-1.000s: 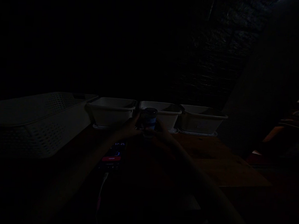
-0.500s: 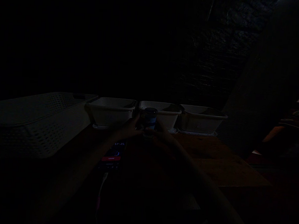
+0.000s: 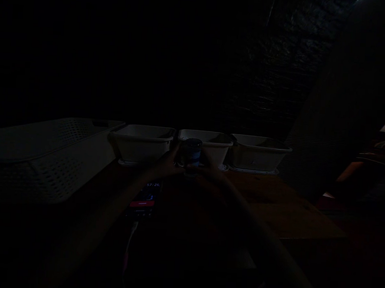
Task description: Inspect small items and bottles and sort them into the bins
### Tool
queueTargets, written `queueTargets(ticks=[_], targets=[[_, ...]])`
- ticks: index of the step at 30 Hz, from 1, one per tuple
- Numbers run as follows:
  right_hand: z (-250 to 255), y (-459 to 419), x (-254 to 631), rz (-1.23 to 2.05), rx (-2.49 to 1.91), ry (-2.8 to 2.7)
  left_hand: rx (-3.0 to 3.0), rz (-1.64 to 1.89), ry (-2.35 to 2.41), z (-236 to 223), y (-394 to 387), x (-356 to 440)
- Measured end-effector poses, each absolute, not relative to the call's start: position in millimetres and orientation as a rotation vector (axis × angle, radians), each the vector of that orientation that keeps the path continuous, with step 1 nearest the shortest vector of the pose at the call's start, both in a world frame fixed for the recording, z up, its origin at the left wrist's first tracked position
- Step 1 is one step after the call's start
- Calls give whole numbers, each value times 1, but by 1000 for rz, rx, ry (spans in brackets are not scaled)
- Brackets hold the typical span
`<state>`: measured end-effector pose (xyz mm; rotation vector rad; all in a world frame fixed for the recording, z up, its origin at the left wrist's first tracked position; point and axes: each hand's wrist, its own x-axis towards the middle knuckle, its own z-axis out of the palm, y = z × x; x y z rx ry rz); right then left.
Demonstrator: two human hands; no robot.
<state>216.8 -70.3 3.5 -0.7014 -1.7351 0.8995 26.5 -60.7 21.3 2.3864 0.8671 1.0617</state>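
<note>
The view is very dark. A small cylindrical container with a bluish label (image 3: 192,153) stands upright in front of the middle bin. My left hand (image 3: 168,165) closes on it from the left, thumb toward its lower part. From the other side, my right hand (image 3: 211,169) grips it too. What is inside the container cannot be made out. Just below my left hand lies a lit phone (image 3: 142,199) with a cable (image 3: 130,236) running from its lower end.
Three pale bins, the left (image 3: 142,147), the middle (image 3: 220,151) and the right (image 3: 258,156), stand in a row behind my hands. A large perforated basket (image 3: 60,170) is at the left. The wooden tabletop (image 3: 292,215) ends at the right; beyond it shows a person's arm (image 3: 349,175).
Both hands stay around the container, which has turned slightly at most. My right hand's fingers have shifted a little. The phone's timer has advanced one second.
</note>
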Motion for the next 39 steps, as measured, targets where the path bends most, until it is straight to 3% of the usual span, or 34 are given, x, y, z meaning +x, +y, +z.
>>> queueTargets(ticks=[6,14,23,34,39], targets=[[9,-64,227,839,-788,-1728,2283,1185,692,20,-49,27],[4,-59,226,1034,-651,-1596,2203,1337,773,17,-39,28],[6,-62,223,644,-823,-1760,2222,1347,810,21,-55,33],[0,-54,228,1103,-600,-1667,2206,1373,861,19,-49,32],[-3,-56,223,914,-708,-1739,2183,1335,880,18,-56,35]])
